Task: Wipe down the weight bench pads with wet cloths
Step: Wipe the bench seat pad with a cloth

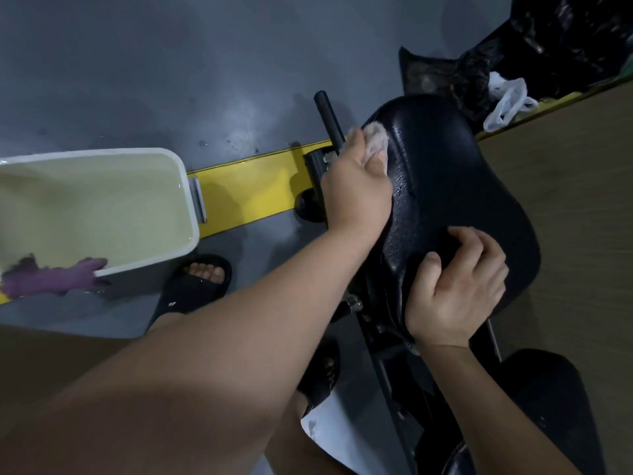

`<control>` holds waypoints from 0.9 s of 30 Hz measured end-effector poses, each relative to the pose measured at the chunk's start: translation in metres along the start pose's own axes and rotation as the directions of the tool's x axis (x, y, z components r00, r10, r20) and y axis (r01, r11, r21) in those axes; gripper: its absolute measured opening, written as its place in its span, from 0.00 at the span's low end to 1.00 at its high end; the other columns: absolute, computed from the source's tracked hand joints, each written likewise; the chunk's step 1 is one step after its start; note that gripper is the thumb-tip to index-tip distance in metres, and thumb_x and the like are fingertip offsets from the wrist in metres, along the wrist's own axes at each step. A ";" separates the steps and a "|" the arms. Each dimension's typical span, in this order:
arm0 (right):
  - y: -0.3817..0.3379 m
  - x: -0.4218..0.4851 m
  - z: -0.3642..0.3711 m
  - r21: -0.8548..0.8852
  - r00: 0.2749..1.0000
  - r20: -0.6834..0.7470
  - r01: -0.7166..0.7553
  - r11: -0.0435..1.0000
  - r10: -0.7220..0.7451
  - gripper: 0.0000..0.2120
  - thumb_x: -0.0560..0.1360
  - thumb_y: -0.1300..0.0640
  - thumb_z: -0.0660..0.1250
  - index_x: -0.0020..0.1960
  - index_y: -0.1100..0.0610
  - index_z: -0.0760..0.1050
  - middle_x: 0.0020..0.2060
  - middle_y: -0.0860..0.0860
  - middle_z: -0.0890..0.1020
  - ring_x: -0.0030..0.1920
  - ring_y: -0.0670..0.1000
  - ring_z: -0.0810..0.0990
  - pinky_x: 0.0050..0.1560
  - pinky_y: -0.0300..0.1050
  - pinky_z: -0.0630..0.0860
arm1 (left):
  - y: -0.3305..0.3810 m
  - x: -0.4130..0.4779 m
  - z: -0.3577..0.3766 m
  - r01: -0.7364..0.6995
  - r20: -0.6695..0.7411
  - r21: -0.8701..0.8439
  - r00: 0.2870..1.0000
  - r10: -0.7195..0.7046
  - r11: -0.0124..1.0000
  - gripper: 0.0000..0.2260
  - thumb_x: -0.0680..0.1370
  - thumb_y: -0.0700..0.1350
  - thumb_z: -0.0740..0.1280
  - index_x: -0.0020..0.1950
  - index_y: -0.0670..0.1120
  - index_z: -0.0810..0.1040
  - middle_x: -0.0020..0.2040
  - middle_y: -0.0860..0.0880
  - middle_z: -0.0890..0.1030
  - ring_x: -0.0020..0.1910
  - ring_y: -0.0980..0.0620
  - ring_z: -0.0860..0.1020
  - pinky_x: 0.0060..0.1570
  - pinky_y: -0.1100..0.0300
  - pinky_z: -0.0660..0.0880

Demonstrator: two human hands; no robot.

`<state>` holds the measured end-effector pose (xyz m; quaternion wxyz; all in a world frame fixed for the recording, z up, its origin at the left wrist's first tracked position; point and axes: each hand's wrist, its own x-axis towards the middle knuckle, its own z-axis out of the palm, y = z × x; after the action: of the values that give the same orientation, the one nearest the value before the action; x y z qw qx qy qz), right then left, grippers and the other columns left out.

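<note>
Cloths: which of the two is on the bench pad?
The pale cloth under the left hand, on the pad; the purple cloth hangs over the rim of the white bin.

Crumpled pale cloth (377,142) sits on the wet-looking black bench pad (448,186).

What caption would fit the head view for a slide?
Left hand wipes the pad with a cloth; right hand holds its near edge.

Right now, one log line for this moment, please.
left hand: holds cloth on pad | right hand: rests curled on pad | tub: holds water
</note>
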<state>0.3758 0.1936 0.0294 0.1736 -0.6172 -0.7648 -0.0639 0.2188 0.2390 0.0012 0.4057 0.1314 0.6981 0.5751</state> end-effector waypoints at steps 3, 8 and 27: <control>-0.001 -0.002 0.002 -0.016 1.000 0.002 0.004 1.000 -0.004 0.21 0.74 0.52 0.61 0.65 0.57 0.75 0.65 0.56 0.74 0.61 0.61 0.73 0.61 0.60 0.69 | -0.007 -0.011 -0.006 -0.065 0.025 -0.006 0.998 0.065 0.998 0.24 0.81 0.47 0.62 0.78 0.50 0.70 0.70 0.49 0.78 0.70 0.54 0.75 0.70 0.63 0.70; -0.002 -0.003 0.001 -0.011 1.000 0.018 -0.002 1.000 0.002 0.21 0.74 0.53 0.61 0.66 0.58 0.75 0.66 0.57 0.74 0.62 0.61 0.73 0.63 0.62 0.69 | -0.015 -0.059 -0.010 -0.082 0.058 -0.041 0.995 0.085 0.996 0.26 0.83 0.42 0.66 0.80 0.47 0.65 0.76 0.54 0.71 0.73 0.63 0.69 0.73 0.65 0.66; -0.002 0.000 0.000 -0.014 0.999 0.020 -0.028 1.000 0.028 0.20 0.75 0.51 0.61 0.66 0.55 0.74 0.66 0.55 0.73 0.64 0.58 0.72 0.65 0.65 0.68 | 0.004 -0.028 0.003 -0.063 0.162 0.184 0.986 0.033 0.981 0.44 0.78 0.55 0.72 0.84 0.42 0.49 0.82 0.45 0.61 0.80 0.49 0.61 0.77 0.54 0.61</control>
<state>0.3745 0.1927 0.0297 0.1623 -0.6296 -0.7574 -0.0602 0.2382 0.2241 0.0162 0.4317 0.2311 0.7116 0.5039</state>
